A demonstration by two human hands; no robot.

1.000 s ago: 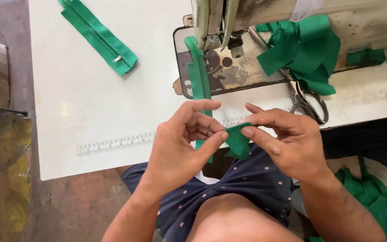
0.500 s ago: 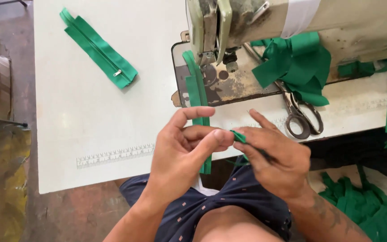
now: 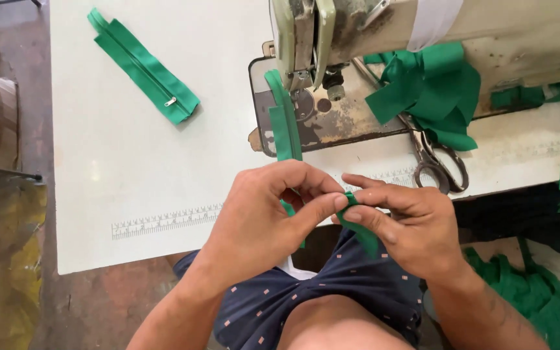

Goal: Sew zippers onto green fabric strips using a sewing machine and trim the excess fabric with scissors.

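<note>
Head view, looking down over the front edge of a white sewing table (image 3: 131, 162). The left hand (image 3: 264, 223) and right hand (image 3: 409, 223) meet just off that edge, fingertips pressed together on a small folded green fabric piece (image 3: 358, 223), each hand pinched shut on it. The left hand's knuckles hide most of the fold; only its lower end shows, hanging toward 5 o'clock over dark dotted shorts (image 3: 319, 301).

At 12 o'clock from the hands a green strip (image 3: 284, 123) runs from the sewing machine (image 3: 332, 39) down toward the left fingers, its lower end lost behind them. At 2 o'clock lie scissors (image 3: 439, 162), their blades tucked under a heap of green cloth (image 3: 432, 91). At 10 o'clock, well apart, a green zipper (image 3: 144, 68) lies slanted on the table. A printed ruler strip (image 3: 163, 221) runs along the table at 9 o'clock. More green fabric (image 3: 533, 298) is bunched on the floor at 4 o'clock.
</note>
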